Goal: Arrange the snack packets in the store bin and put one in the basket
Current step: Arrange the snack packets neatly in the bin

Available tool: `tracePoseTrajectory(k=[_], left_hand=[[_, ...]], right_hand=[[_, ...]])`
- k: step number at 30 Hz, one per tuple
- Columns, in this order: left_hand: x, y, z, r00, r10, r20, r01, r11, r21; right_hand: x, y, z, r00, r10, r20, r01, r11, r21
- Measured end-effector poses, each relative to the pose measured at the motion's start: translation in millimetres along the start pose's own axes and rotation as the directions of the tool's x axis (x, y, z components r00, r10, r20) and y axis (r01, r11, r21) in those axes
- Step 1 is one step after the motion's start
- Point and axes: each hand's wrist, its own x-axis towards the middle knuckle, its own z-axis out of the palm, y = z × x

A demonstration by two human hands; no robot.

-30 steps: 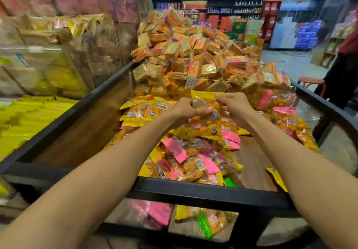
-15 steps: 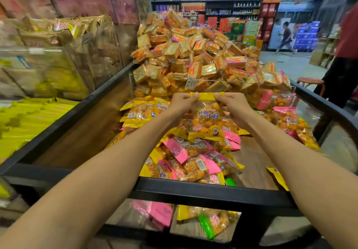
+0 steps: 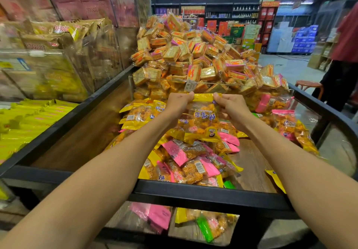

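At the frame's centre the left hand and right hand each pinch a top corner of one yellow packet, which hangs upright between them above the bin. Below it, yellow and pink packets lie heaped on the bin's wooden floor. Behind a clear divider, toward the upper centre, rises a pile of orange biscuit packs. A stool stands at the right edge.
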Motion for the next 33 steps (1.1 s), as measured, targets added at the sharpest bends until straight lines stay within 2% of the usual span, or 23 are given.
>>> tracePoseTrajectory(k=[2, 4, 5, 7, 10, 14, 17, 19, 21, 26, 30, 33], left_hand=[[1.8, 2.2, -4.1, 1.0, -0.001, -0.023, 0.001, 1.0, -0.012], [5.3, 4.5, -9.0, 0.997, -0.008, -0.078, 0.003, 0.998, -0.062], [6.6, 5.6, -11.4, 0.995, -0.011, -0.102, 0.002, 0.996, -0.088], [8.0, 6.9, -15.4, 0.992, -0.02, -0.125, 0.004, 0.992, -0.127], [8.1, 8.1, -17.1, 0.991, -0.026, -0.131, 0.008, 0.991, -0.136], [8.1, 10.4, -13.3, 0.994, -0.076, -0.074, 0.069, 0.993, -0.095], [6.2, 8.9, -13.0, 0.989, -0.121, 0.086, 0.108, 0.984, 0.142], [2.1, 6.0, -13.5, 0.97, -0.128, 0.208, 0.056, 0.946, 0.32], [0.4, 2.3, -13.2, 0.959, -0.104, 0.264, 0.004, 0.936, 0.353], [1.9, 0.0, -16.5, 0.96, -0.022, 0.278, -0.058, 0.959, 0.278], [3.0, -0.5, -16.9, 0.969, 0.002, 0.246, -0.087, 0.939, 0.334], [8.7, -3.5, -11.4, 0.974, 0.193, 0.117, -0.225, 0.861, 0.456]], right_hand=[[1.8, -2.4, -3.3, 0.993, 0.094, 0.07, -0.098, 0.993, 0.061], [0.5, -3.0, -6.0, 0.95, 0.17, 0.264, -0.188, 0.981, 0.045], [-1.5, -1.3, -5.0, 0.913, 0.201, 0.355, -0.207, 0.978, -0.022], [-1.8, 5.8, -1.5, 0.853, 0.239, 0.464, -0.185, 0.97, -0.159], [-4.6, 9.6, 3.5, 0.822, 0.225, 0.523, -0.178, 0.974, -0.14], [-3.7, 8.0, -2.9, 0.856, 0.211, 0.472, -0.207, 0.976, -0.061], [-2.7, 6.1, -5.4, 0.905, 0.168, 0.392, -0.187, 0.982, 0.01], [-2.2, 3.8, -8.0, 0.929, 0.148, 0.339, -0.18, 0.982, 0.063], [-3.5, 1.9, -8.9, 0.939, 0.157, 0.307, -0.186, 0.98, 0.068], [3.7, 4.6, -5.9, 0.936, 0.213, 0.281, -0.247, 0.965, 0.092], [5.0, 4.2, -5.3, 0.97, 0.12, 0.211, -0.129, 0.991, 0.03], [2.8, 5.2, -5.3, 0.996, -0.022, 0.086, 0.029, 0.996, -0.086]])
